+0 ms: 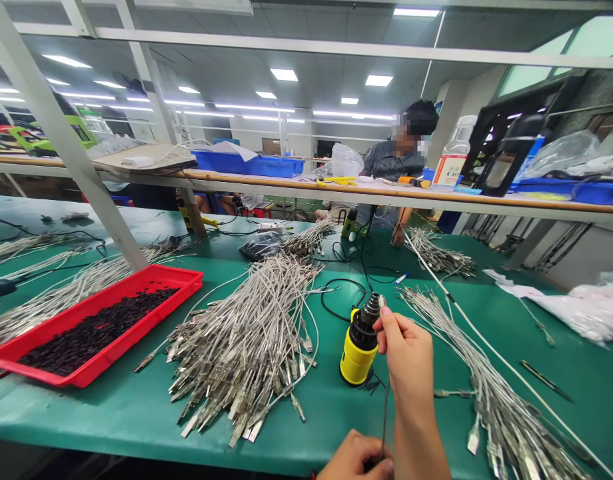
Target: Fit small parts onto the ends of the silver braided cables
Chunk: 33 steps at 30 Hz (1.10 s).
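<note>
my right hand [409, 353] pinches a cable [385, 407] end at the nozzle of the yellow heat gun [360, 343] standing on the green table [136, 413]. left hand [356, 460] grips the cable lower down. i'd guess mid-batch: big pile [246, 340] left, another bundle [501, 407] right, which is finished i can't tell.

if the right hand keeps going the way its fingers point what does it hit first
Likely the black nozzle of the yellow heat gun; the right hand holds a cable end right beside it, though depth is unclear.
</note>
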Motion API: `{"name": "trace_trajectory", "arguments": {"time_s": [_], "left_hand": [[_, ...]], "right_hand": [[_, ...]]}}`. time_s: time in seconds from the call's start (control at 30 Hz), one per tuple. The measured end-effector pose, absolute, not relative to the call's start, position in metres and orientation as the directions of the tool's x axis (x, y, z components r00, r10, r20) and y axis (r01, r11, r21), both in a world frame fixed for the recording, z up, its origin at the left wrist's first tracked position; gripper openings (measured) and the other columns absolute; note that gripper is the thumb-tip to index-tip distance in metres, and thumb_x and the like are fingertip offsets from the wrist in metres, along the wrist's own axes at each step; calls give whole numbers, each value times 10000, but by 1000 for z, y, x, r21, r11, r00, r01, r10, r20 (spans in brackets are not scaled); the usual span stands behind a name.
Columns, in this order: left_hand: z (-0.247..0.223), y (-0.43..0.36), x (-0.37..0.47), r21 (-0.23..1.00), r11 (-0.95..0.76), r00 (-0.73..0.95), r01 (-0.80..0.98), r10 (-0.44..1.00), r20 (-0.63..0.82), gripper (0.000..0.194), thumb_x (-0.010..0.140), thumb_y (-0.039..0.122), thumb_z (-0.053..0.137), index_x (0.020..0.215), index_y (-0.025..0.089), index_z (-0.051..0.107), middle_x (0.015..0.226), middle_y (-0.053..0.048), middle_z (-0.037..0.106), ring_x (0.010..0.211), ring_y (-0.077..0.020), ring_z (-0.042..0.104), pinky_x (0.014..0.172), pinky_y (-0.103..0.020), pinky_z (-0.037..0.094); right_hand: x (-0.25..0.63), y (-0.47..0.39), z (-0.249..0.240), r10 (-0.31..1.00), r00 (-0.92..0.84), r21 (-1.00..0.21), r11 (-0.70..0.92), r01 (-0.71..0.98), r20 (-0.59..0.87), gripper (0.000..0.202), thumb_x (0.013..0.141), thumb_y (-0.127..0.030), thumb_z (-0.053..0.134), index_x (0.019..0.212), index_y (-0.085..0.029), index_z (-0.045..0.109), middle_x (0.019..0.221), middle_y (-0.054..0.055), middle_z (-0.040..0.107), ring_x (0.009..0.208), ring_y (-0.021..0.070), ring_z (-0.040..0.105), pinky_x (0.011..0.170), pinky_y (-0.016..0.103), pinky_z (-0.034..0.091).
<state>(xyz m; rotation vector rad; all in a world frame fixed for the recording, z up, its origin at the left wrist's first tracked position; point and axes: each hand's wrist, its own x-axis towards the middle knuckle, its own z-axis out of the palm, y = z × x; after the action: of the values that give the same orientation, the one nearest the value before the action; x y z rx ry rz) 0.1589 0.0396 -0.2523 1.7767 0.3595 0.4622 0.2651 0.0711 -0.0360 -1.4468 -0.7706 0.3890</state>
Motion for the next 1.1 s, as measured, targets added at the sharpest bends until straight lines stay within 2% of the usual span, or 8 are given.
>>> {"name": "trace_trajectory", "arguments": {"time_s": [0.3, 0.43, 0.73, 0.9, 1.1], "left_hand": [[-243, 40, 157, 957, -281, 887, 68, 456, 71, 533, 951, 610, 549, 815, 134, 745, 648, 10, 599, 650, -123, 527, 704, -197, 456], [-251, 41, 157, 963, -264, 887, 44, 454, 83, 556, 931, 642, 540, 829, 138, 750, 653, 5, 589, 643, -127, 512, 687, -209, 447], [-262, 39, 158, 971, -241, 874, 9, 473, 109, 604, 917, 695, 519, 849, 144, 758, 701, -17, 652, 669, -142, 569, 826, -259, 450], [-258, 39, 157, 972, -222, 881, 72, 471, 42, 601, 919, 690, 538, 903, 139, 777, 718, -24, 677, 670, -142, 560, 787, -246, 450], [-259, 38, 158, 975, -216, 871, 43, 487, 69, 589, 915, 681, 542, 878, 142, 776, 703, -21, 677, 673, -144, 588, 798, -258, 436]], "right_hand": [[268, 74, -45, 667, 702, -967, 142, 210, 250, 494, 904, -607, 655, 646, -187, 685, 441, -28, 487, 471, 140, 413, 500, 287, 320], [269, 74, -45, 669, 697, -966, 150, 211, 257, 482, 920, -589, 661, 655, -187, 683, 443, -36, 482, 477, 131, 410, 529, 290, 332], [272, 72, -45, 664, 706, -968, 147, 203, 249, 470, 936, -569, 662, 680, -176, 693, 452, -40, 488, 480, 121, 412, 537, 297, 317], [272, 71, -43, 658, 710, -968, 160, 193, 250, 463, 932, -558, 674, 674, -173, 691, 451, -41, 482, 481, 118, 404, 534, 299, 304], [272, 70, -43, 660, 711, -970, 161, 184, 244, 462, 926, -553, 675, 664, -172, 683, 452, -39, 480, 480, 119, 394, 524, 296, 298]]}}
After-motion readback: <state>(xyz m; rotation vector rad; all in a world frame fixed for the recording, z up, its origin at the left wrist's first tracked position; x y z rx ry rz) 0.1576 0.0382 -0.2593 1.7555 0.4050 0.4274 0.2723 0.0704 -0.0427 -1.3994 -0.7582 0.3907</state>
